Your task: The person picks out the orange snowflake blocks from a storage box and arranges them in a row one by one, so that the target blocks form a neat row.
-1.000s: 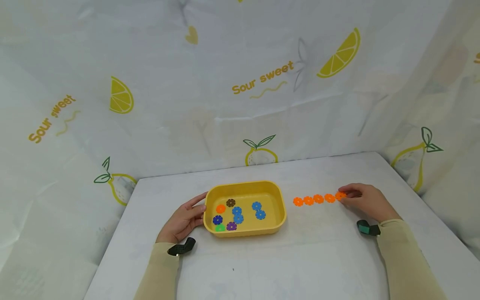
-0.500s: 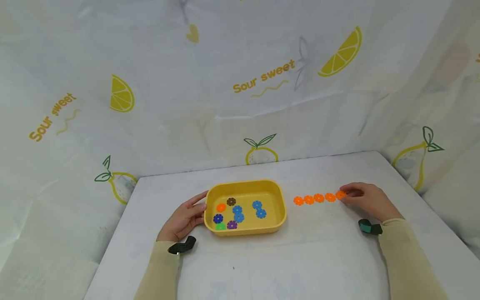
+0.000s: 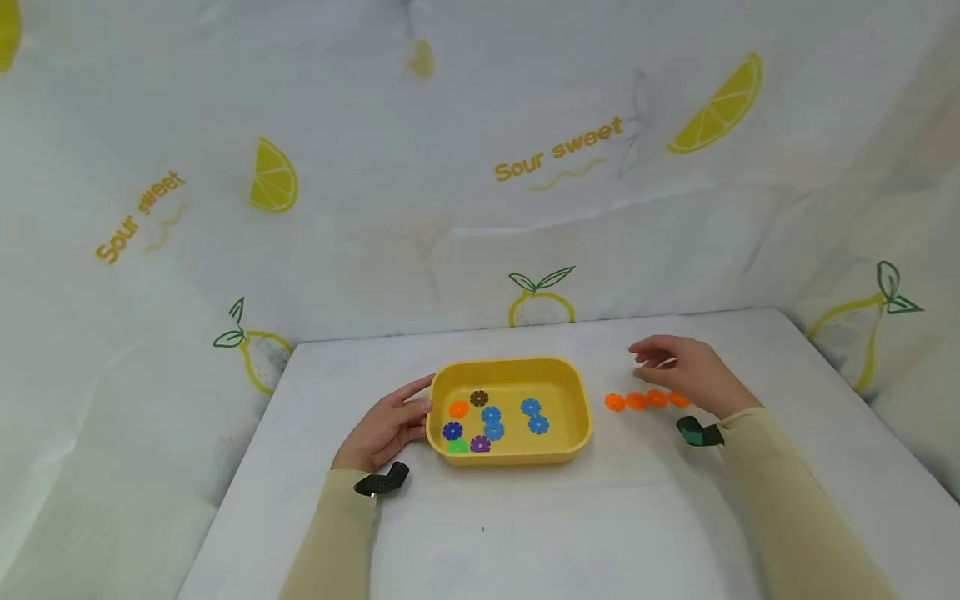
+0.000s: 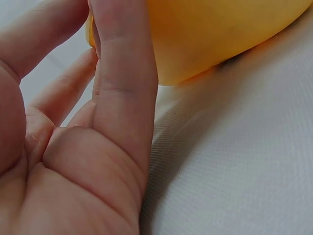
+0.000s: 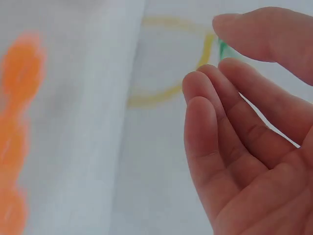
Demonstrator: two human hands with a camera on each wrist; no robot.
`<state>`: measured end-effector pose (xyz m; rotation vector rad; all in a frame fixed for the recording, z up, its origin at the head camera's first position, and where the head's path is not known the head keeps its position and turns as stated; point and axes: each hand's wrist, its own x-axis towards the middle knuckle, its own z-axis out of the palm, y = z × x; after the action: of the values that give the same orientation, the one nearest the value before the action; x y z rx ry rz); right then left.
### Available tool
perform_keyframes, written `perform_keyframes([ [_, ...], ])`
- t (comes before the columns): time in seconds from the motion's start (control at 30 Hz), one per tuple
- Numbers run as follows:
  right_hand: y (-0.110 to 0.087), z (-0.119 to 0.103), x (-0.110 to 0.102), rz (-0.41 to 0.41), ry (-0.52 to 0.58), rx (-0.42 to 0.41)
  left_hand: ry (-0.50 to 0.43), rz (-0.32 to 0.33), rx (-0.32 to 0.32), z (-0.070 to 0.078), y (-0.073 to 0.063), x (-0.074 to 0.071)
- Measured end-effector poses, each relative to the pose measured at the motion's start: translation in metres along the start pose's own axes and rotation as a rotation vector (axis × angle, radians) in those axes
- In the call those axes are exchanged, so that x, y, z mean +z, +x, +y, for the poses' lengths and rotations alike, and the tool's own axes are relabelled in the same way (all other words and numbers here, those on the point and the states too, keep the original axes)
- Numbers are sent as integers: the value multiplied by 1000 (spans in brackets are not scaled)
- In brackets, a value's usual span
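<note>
My left hand [image 3: 384,429] grips the left end of a yellow plastic tray [image 3: 517,458], its thumb at the rim; the left wrist view shows fingers against the tray wall [image 4: 220,34]. Inside lie flower-shaped plastic discs: a brown disc [image 3: 478,398], an orange disc [image 3: 458,409], a dark blue disc [image 3: 452,431], a green disc [image 3: 457,447], a purple disc [image 3: 480,444] and two joined light blue pairs [image 3: 535,416]. Right of the tray, a row of orange discs [image 3: 636,402] lies on the table. My right hand [image 3: 693,375] hovers above the row's right part, fingers loosely bent, holding nothing.
The white-covered table [image 3: 570,533] ends at the back against a white cloth [image 3: 420,250] printed with lemons. Each wrist wears a black camera, such as the left camera [image 3: 382,481].
My right hand has let go of the orange row's right end, then lifted up and to the left. The left hand keeps its hold on the tray. The head view has shifted slightly.
</note>
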<state>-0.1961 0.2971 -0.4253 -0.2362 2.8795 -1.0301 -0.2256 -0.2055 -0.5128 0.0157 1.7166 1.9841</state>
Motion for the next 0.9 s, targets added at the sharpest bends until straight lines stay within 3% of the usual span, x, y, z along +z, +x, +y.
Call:
perform_keyframes([
  [0.17, 45, -77, 32, -100, 34, -155, -8, -5, 3, 1, 2, 1],
  [0.3, 69, -116, 70, -232, 18, -231, -19, -13, -2, -1, 4, 6],
  [0.43, 86, -137, 104, -319, -17, -283, -7, -11, -8, -2, 8, 8],
  [0.63, 101, -153, 134, -392, -44, -305, -1, -22, 3, 0, 10, 3],
  [0.9, 110, -175, 169, -419, -168, -292, -19, -37, 27, 4, 4, -6],
])
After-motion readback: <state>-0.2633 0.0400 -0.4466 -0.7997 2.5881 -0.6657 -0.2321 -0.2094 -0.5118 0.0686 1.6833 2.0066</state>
